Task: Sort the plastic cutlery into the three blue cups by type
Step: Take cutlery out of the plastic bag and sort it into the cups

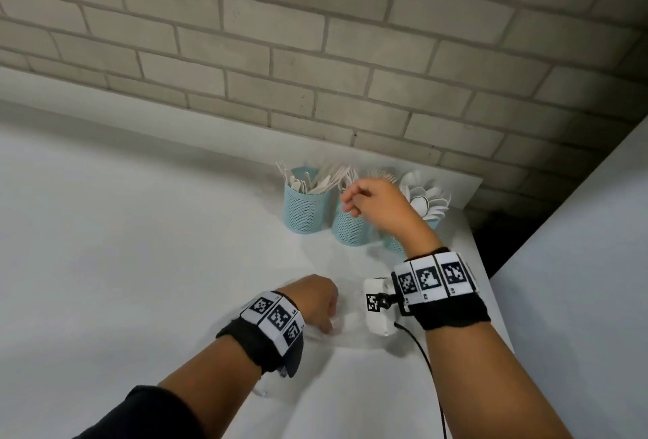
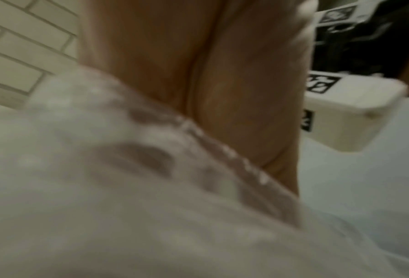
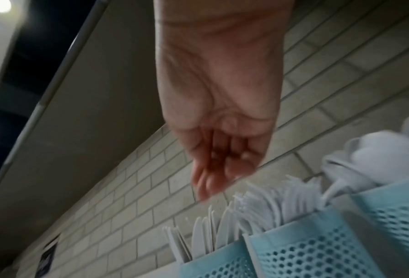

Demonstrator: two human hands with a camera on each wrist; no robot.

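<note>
Cups: three blue cups [image 1: 305, 209] by the wall; knives, forks, spoons.
My right hand [image 1: 377, 205]: over middle cup, fingers loose, empty.
My left hand [image 1: 315, 302]: curled on crinkly plastic [image 2: 132, 169], clear only from wrist view.

No readable words or numbers anywhere; only black-and-white coded squares on the wristbands [image 1: 434, 277] and on the white camera box [image 1: 377, 305], not legible as text.

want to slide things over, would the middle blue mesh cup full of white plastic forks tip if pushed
Probably yes: the middle blue mesh cup looks tall, narrow and light. The white plastic forks fan out above its rim, likely making it top-heavy. Pushing near the base seems safer.
</note>
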